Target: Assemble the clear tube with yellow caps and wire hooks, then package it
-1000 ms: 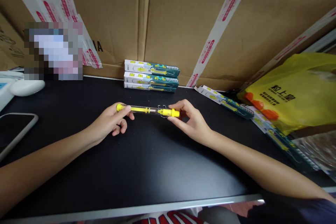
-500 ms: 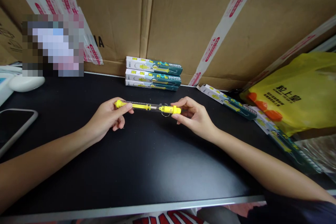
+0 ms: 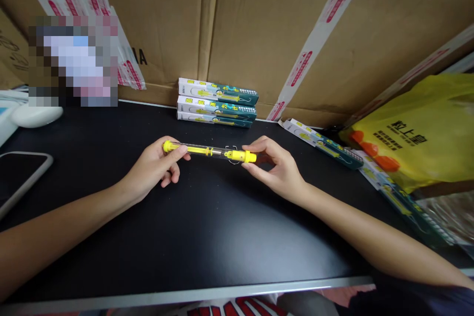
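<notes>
A spring scale (image 3: 200,150), a clear tube with yellow parts inside and yellow ends, is held level above the black table. My left hand (image 3: 157,160) is closed around its left end, the thumb lying along the tube. At the other end, the thumb and index finger of my right hand (image 3: 276,163) pinch the yellow cap (image 3: 249,156) from both edges. A thin wire loop (image 3: 233,162) shows behind the tube near that cap. Some fingers of both hands are hidden.
Printed spring scale boxes (image 3: 217,106) are stacked at the back against a large cardboard box (image 3: 252,24). More slim boxes (image 3: 322,143) lie at the right beside a yellow plastic bag (image 3: 418,133). A phone (image 3: 22,173) and a white rounded object (image 3: 37,116) are at the left.
The spring scale stays almost in place in both hands. My right fingers have shifted slightly on the cap, and the wire loop shows more above the tube.
</notes>
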`<state>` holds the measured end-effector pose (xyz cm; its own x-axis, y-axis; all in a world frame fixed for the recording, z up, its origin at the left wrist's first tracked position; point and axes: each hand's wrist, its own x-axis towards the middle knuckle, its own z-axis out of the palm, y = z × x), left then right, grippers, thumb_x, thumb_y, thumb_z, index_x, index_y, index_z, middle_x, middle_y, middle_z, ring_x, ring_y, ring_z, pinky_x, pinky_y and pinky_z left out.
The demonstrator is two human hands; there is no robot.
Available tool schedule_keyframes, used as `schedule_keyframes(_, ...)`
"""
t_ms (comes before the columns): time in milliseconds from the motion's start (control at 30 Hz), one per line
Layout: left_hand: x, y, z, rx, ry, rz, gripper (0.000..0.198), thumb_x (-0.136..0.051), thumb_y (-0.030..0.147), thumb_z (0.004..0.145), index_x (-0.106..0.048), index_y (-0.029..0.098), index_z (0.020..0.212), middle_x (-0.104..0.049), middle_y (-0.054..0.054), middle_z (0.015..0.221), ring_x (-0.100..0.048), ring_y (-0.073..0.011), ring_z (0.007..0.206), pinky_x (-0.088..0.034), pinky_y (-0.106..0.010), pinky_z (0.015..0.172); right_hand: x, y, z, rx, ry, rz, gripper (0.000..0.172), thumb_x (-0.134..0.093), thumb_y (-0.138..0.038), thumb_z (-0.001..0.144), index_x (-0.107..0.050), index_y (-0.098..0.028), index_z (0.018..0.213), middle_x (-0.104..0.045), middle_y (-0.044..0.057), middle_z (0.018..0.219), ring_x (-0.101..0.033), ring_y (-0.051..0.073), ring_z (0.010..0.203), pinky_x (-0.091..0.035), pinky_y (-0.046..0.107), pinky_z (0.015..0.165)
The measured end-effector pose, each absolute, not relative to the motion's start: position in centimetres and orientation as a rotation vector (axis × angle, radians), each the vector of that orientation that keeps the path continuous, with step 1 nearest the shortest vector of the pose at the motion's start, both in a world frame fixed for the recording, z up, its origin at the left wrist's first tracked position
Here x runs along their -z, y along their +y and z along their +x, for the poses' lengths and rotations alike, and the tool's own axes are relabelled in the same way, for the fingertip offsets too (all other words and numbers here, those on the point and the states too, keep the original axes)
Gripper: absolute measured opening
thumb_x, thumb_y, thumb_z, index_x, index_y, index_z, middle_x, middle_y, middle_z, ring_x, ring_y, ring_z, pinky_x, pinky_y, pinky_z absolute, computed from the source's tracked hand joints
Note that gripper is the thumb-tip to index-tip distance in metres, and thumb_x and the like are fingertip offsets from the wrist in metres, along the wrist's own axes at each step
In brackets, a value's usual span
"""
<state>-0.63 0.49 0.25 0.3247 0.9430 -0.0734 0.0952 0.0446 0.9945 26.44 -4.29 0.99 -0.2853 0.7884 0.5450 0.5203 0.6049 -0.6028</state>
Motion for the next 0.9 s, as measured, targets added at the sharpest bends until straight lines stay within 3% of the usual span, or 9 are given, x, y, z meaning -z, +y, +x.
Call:
schedule_keyframes(367,-0.2,0.2,-0.3,-0.85,1.062,1.393,0.039,-0.059,0.054,0.085,-0.042,0.02,0.094,-0.057,-0.001,0.089,-0.053,-0.0055,0.043,-0.029,-0.015,0.028,-1.4,-4.7,26.1,-0.244,-2.029,-1.003,0.017,-0.065,-0.024,0.089,-0.06,-0.021,0.104,-0.06,0.006,0.091,-0.061,0.017,0.077,-0.058,0.03,0.059)
schedule_keyframes(900,-0.4,0.2,-0.4,-0.829,1.085,1.397,0.041,-0.061,0.057,0.083,-0.045,0.019,0.091,-0.057,0.0,0.082,-0.045,-0.0035,0.041,-0.023,-0.015,0.03,-0.3,-5.0,26.4,-0.409,-2.111,-1.108,0.019,-0.056,-0.032,0.094,-0.047,-0.022,0.108,-0.055,-0.001,0.077,-0.057,0.011,0.055,-0.048,0.024,0.051)
